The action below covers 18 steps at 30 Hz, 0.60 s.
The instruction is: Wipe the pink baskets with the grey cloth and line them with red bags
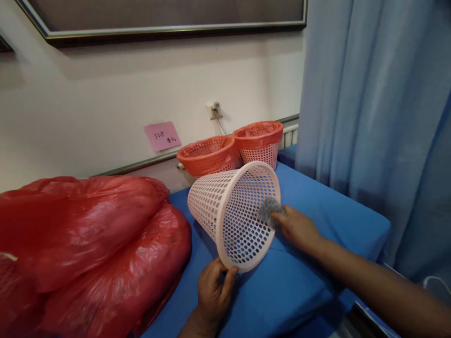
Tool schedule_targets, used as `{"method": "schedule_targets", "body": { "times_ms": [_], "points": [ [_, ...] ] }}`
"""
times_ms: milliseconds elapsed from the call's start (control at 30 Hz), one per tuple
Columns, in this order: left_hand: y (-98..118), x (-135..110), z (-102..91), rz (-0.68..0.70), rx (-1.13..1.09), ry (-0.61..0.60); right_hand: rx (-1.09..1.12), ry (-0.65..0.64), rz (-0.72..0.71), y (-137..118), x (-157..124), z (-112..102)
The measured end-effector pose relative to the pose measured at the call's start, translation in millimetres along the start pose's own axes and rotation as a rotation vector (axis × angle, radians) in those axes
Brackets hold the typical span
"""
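The pale mesh basket [243,211] is tipped over above the middle of the blue-covered surface [303,277], its mouth turned toward you; you can't tell from here how much of it rests on the cover. Your left hand [213,288] pinches the lower rim, thumb and fingers drawn narrow around its edge, some fingertips hidden. Your right hand [299,227] holds a bunched gray cloth [270,209], fingers closed around it, just inside the right part of the mouth.

The step in hand looks like wiping the inside of the basket. The next move seems to call for a firm left pinch while the cloth follows the curved mesh deeper in; a loose fold could snag in the holes.

Behind the basket stand two baskets with red liners, the left one [207,157] near enough that you can't judge the gap, the right one [259,134] farther back. A heap of red plastic bags [116,249] crowds your left side. Your easier room lies right and toward you, but mind the surface's right edge, with the blue curtain [352,94] beyond.
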<state>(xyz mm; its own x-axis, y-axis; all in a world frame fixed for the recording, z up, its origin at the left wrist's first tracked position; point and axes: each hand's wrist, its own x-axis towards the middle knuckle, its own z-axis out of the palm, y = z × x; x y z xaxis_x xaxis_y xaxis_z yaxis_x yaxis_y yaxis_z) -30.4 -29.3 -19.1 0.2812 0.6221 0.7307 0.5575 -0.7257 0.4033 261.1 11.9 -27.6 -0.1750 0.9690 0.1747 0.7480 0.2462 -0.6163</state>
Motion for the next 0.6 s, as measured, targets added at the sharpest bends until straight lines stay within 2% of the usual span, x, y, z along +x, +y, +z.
{"method": "schedule_targets", "body": {
  "times_ms": [67, 133, 200, 300, 400, 467, 533, 600],
  "points": [
    [2, 2, 0.8, -0.033, -0.027, -0.005, -0.204, 0.094, 0.089, 12, 7, -9],
    [3, 4, 3.0, -0.067, -0.08, -0.048, -0.299, 0.083, 0.109, 15, 6, -4],
    [3, 3, 7.6, -0.094, -0.126, -0.16, -0.233, 0.02, 0.085, 10, 1, 11],
    [-3, -1, 18.3, -0.143, -0.101, -0.35, 0.032, -0.039, 0.012, -2, -5, 34],
    [-9, -5, 26.2, -0.133, -0.075, -0.397, 0.377, -0.114, -0.092, -15, -5, 49],
    [-11, -5, 26.6, -0.102, -0.112, -0.393, 0.497, -0.149, -0.133, -21, -5, 54],
    [-8, -2, 23.5, -0.078, -0.147, -0.374, 0.446, -0.159, -0.154, -22, -4, 52],
    [-3, 1, 19.1, -0.033, -0.149, -0.342, 0.258, -0.151, -0.152, -18, 0, 42]
  ]
}}
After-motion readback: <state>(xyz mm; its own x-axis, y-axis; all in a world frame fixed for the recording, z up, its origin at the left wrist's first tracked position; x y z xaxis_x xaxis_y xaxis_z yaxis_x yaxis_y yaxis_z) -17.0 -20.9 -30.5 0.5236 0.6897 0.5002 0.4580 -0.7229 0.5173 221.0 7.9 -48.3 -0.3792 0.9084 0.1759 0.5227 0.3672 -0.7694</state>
